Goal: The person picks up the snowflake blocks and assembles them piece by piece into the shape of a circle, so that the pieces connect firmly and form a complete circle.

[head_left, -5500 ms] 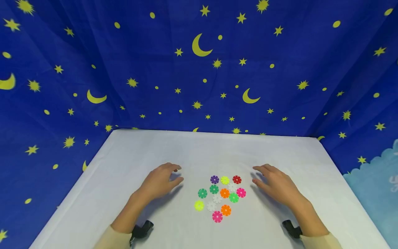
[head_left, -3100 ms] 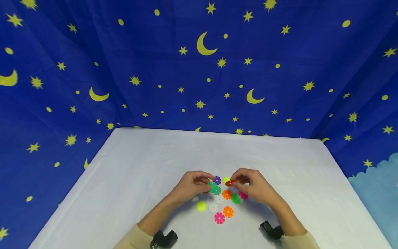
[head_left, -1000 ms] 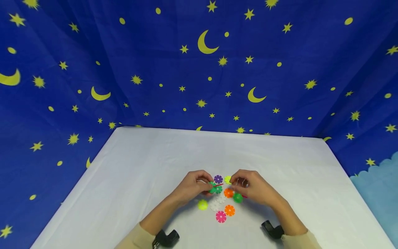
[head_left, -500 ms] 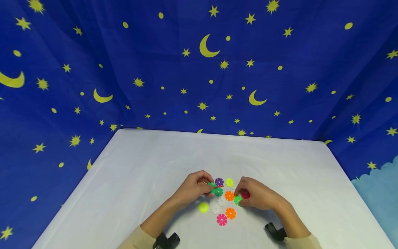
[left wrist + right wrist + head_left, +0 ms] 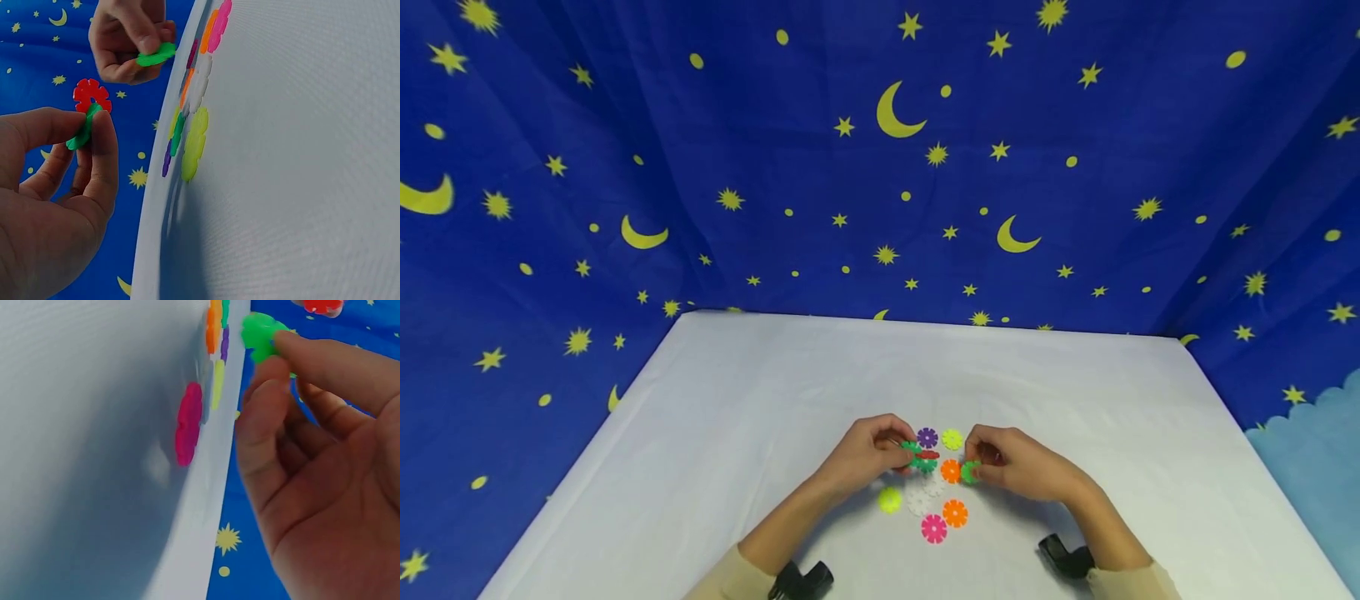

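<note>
Thumb and fingertips of my left hand [image 5: 868, 450] pinch a dark green notched plastic disc [image 5: 81, 130], a snowflake-type linking piece. A red disc [image 5: 92, 94] is slotted onto its edge at an angle, both held up off the table. To the right, my right hand [image 5: 1018, 462] pinches a light green disc [image 5: 261, 336] between thumb and forefinger, raised above the white table [image 5: 760, 367]. The hands face each other with a small gap between the pieces. Another dark green disc [image 5: 927, 466] lies below the red one in the head view.
Around the hands lie purple [image 5: 927, 437], yellow [image 5: 952, 439] and orange discs [image 5: 955, 513], white discs [image 5: 919, 501], and a pink disc [image 5: 934, 528] nearest me. Another pink disc [image 5: 189, 425] lies beneath my right hand. A blue star-patterned curtain [image 5: 805, 167] surrounds the table.
Both hands came in from the sides and picked up discs. The red one passed from my right hand onto the left's green disc; my right hand then lifted the light green disc.
</note>
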`<state>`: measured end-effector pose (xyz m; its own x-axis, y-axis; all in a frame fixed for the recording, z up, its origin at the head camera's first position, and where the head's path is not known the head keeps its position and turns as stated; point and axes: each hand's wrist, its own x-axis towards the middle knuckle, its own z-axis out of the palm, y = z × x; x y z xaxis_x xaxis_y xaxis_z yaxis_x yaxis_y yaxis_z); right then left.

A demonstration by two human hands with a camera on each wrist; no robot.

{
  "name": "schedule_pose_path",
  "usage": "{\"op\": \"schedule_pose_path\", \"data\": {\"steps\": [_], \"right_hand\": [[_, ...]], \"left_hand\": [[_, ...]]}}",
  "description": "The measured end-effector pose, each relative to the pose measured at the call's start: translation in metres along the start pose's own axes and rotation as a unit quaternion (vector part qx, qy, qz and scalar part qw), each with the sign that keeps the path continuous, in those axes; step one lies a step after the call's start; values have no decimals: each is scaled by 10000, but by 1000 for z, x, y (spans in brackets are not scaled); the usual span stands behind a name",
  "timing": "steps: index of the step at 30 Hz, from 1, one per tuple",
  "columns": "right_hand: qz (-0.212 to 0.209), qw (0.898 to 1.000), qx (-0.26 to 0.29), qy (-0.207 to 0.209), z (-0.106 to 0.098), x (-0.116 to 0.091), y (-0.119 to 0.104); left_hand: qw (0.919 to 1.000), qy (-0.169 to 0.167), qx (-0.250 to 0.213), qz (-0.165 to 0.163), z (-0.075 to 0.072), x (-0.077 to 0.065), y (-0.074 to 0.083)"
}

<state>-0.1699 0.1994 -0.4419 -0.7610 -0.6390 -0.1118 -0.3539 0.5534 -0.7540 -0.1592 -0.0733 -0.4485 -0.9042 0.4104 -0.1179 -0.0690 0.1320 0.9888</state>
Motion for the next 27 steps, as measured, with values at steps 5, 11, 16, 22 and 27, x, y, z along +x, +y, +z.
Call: {"op": "schedule_pose_path", "data": {"steps": [5, 11, 16, 22, 27], "right_hand": [[-113, 9992, 238, 293, 0, 1, -1], [-228, 9971, 510, 508, 3, 4, -4], [-252, 9953, 693, 630, 6, 4, -8], [-447, 9938, 813, 610, 7, 4, -12], [-417, 9937, 810, 652, 8, 4, -13]], "left_hand": [[10000, -51, 8, 43, 0, -1, 2], [9997, -94, 136, 155, -1, -3, 2], [9993, -108, 252, 246, -1, -2, 0], [9993, -196, 202, 227, 1, -2, -1], [9994, -158, 242, 184, 3, -3, 0]]}}
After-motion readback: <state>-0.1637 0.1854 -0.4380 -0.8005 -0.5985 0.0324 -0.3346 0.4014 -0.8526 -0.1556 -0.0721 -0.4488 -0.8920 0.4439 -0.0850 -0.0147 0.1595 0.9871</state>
